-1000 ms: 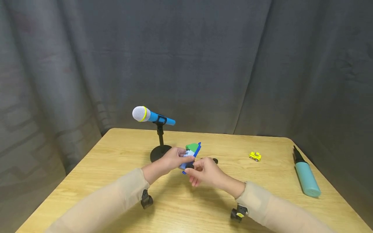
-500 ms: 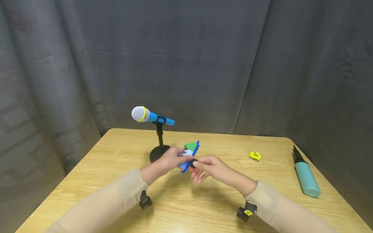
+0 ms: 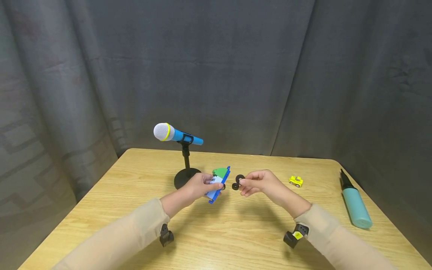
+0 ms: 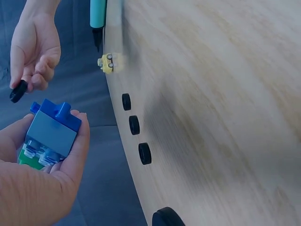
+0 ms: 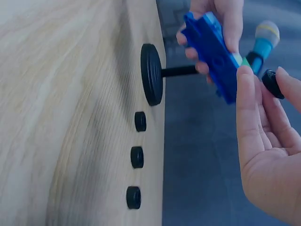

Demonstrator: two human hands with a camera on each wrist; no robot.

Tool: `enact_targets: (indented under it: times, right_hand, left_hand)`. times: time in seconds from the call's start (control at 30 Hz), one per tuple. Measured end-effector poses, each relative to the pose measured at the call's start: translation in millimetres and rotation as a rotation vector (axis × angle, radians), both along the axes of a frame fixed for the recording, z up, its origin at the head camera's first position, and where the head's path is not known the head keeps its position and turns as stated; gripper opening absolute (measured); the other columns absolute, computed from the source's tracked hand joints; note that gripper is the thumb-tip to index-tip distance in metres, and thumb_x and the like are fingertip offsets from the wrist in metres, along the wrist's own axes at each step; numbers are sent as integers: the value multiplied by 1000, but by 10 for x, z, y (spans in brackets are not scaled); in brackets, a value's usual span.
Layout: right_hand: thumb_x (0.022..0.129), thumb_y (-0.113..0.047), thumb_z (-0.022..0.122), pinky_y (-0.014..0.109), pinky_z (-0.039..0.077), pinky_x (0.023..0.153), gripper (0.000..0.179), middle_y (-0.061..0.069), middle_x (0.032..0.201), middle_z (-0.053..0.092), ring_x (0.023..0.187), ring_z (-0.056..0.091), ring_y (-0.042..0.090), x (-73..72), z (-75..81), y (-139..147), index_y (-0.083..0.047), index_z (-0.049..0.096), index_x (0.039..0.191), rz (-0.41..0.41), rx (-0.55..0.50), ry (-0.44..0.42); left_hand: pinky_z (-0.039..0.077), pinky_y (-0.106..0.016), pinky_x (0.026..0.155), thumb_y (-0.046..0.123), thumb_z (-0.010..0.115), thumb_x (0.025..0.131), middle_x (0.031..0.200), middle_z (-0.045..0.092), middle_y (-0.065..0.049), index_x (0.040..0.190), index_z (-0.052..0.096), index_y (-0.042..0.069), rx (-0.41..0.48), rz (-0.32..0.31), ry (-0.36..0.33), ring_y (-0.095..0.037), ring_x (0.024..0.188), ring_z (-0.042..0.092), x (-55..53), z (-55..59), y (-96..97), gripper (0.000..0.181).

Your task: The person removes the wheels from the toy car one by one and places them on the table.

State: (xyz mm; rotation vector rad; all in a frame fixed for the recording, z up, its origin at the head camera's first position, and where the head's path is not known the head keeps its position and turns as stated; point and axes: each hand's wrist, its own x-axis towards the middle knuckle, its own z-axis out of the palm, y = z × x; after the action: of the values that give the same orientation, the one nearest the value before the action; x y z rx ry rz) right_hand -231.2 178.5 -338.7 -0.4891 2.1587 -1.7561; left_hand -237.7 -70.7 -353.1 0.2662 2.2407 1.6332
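Observation:
My left hand [image 3: 195, 188] grips a blue toy car body [image 4: 52, 134] with a green part at one end, tilted above the table. In the right wrist view its dark blue underside [image 5: 214, 59] shows, with no wheels fitted on it. To the right, my right hand [image 3: 263, 183] pinches a small black toy wheel [image 5: 272, 84] between thumb and fingertips, apart from the car body. On the table below stand three more black wheels in a row, among them a near one [image 4: 145, 153], a middle one [image 4: 134, 125] and a far one [image 4: 126, 101].
Behind my left hand, a blue microphone [image 3: 183, 137] sits on a stand with a round black base [image 3: 182, 180]. A small yellow toy car [image 3: 296, 181] lies to the right. Near the right table edge is a teal hand pump [image 3: 356, 208] with a black nozzle. Grey curtains hang behind.
My right hand has drawn away to the right from the car body, with the wheel in its fingers. My left hand stays nearly in place, still holding the car body.

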Motion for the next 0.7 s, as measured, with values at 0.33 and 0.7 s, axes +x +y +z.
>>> enact_targets:
  times: [0.33,0.7]
  right_hand:
    - [87,-14,72,33,57,84,14,7,88,74,83,72,17,-120,-64,221,-5,62,87,-118,-58,-98]
    - [90,-5,68,26,57,76,25,1,86,71,77,70,12,-207,-149,419,2,51,106,-179,-133,-127]
  left_hand:
    - [57,-34,81,20,68,91,107,70,-18,139,41,-11,40,-8,-43,-30,96,70,49,-53,-33,63]
    - [58,-34,78,22,70,90,107,71,-20,133,50,-9,12,-34,-20,-25,90,72,128,-17,-16,57]
